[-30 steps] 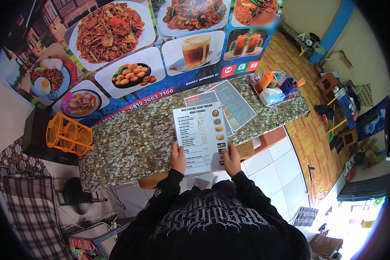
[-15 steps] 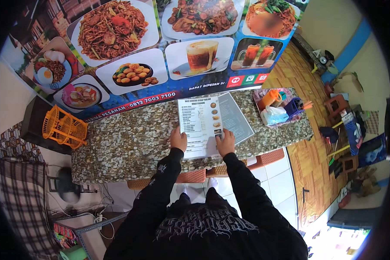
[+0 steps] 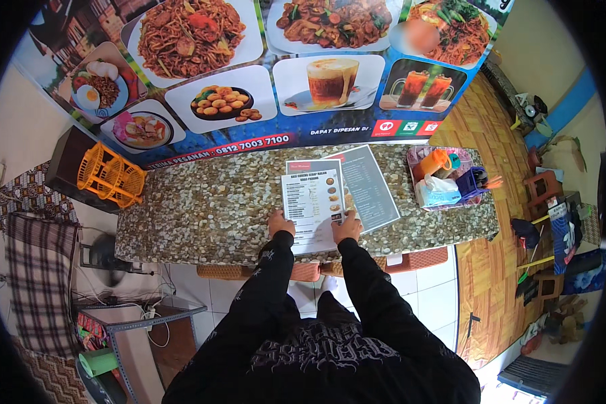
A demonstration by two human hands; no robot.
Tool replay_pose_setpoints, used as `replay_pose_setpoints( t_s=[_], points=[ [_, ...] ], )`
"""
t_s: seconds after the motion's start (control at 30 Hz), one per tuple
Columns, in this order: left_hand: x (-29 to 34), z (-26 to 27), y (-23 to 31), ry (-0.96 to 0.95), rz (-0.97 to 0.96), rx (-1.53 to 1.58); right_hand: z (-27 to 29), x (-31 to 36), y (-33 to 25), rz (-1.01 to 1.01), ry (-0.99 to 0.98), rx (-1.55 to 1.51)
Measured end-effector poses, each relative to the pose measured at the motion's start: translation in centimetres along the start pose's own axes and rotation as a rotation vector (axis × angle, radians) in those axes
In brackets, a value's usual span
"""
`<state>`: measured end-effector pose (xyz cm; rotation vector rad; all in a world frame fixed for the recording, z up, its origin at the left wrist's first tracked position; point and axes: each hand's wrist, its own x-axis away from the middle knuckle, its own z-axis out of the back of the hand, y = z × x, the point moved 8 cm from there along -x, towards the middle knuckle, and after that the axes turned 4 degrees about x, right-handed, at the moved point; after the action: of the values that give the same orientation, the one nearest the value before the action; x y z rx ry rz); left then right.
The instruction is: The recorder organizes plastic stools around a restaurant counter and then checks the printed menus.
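Observation:
Both of my hands hold a white menu sheet (image 3: 310, 214) with printed lines and small food pictures by its lower side edges. My left hand (image 3: 281, 223) has its fingers closed at the left edge, and my right hand (image 3: 347, 227) grips the right edge. Beneath the white sheet lies a grey menu (image 3: 313, 165), its top strip and right margin showing. A second grey menu (image 3: 370, 185) rests tilted on the table to the right, partly covered by the others.
The long table (image 3: 195, 209) has a pebble-patterned top. An orange plastic rack (image 3: 110, 176) stands at its left end. On the right, a tray (image 3: 417, 160) holds an orange container, a tissue pack (image 3: 440, 192) and a blue basket (image 3: 470, 182). A large food banner (image 3: 249, 145) rises behind; stools (image 3: 421, 260) line the near side.
My hands have drawn the white menu slightly nearer to me. The top of a grey menu now shows beyond it. The whole view has shifted a little.

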<state>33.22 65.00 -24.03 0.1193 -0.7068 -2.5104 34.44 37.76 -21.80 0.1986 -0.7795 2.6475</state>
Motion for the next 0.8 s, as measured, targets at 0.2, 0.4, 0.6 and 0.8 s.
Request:
replay_pose_setpoints(
  t_s=[0.2,0.4,0.6,0.8],
  points=[
    [0.4,-2.0,0.8,-0.220,0.219,0.265,-2.6,-3.9,5.1,0.039,-0.133,-0.252],
    [0.2,0.1,-2.0,-0.277,0.295,0.397,1.5,1.4,-2.7,0.327,-0.056,-0.423],
    [0.4,5.0,-0.8,-0.145,0.105,1.166,6.8,5.8,-6.0,0.537,0.032,-0.544],
    [4.4,13.3,4.5,-0.175,-0.248,1.155,9.2,8.2,-4.6,0.550,0.206,-0.538]
  ],
)
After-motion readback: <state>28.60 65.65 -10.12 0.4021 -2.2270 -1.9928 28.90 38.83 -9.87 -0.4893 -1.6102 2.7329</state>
